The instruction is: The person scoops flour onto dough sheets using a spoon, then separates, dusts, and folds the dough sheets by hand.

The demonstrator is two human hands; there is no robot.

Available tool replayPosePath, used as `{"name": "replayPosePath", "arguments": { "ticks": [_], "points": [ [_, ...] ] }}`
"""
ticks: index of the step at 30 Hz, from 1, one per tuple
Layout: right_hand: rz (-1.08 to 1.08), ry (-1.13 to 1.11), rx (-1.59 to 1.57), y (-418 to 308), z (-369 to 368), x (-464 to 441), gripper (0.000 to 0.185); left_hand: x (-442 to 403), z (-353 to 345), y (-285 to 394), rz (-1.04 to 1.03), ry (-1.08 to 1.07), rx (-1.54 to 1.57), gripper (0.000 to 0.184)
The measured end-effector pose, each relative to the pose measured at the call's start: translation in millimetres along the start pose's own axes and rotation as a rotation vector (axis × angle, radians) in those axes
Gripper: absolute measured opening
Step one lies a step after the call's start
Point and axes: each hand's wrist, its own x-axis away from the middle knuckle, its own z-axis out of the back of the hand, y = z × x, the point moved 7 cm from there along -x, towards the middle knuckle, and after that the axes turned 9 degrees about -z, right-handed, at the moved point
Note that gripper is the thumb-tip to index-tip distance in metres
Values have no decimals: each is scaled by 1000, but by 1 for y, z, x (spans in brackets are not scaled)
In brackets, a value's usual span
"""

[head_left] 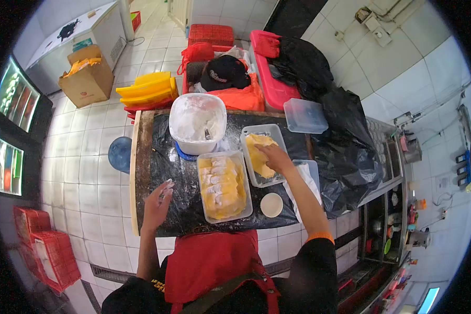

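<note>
My left hand (158, 205) is over the front left of the black-covered table, fingers apart and dusted white, holding nothing. My right hand (275, 159) reaches into a clear plastic tub (271, 182), its fingers bent onto the yellow dough (256, 163) there; the fingertips are partly hidden. Between my hands a second clear tub (205, 211) holds several yellow dough pieces (223, 189) streaked with white powder. Behind it stands a white bucket (198, 147) of white powder, with a utensil (208, 134) stuck in it. A small round cream-coloured dish (271, 205) sits near my right forearm.
Another clear container (305, 116) lies at the back right, beside black plastic sheeting (345, 152). A white cloth (296, 201) is partly under my right arm. Beyond the table are a black cap (225, 73) and yellow crates (147, 89). A blue water jug (119, 155) stands left.
</note>
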Motion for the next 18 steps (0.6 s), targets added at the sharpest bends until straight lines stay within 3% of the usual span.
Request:
{"name": "replayPosePath", "arguments": {
  "ticks": [6,11,15,18],
  "points": [
    [83,14,-35,6,0,10,74,4,10,-27,103,36,-20,36],
    [-75,1,-138,18,-10,22,73,-4,6,-24,-3,30,7,36],
    [-232,47,-296,0,23,40,75,-23,-8,-3,9,-47,66,37],
    [-368,33,-508,-25,79,60,73,-34,-57,7,137,-248,752,41]
  ]
}}
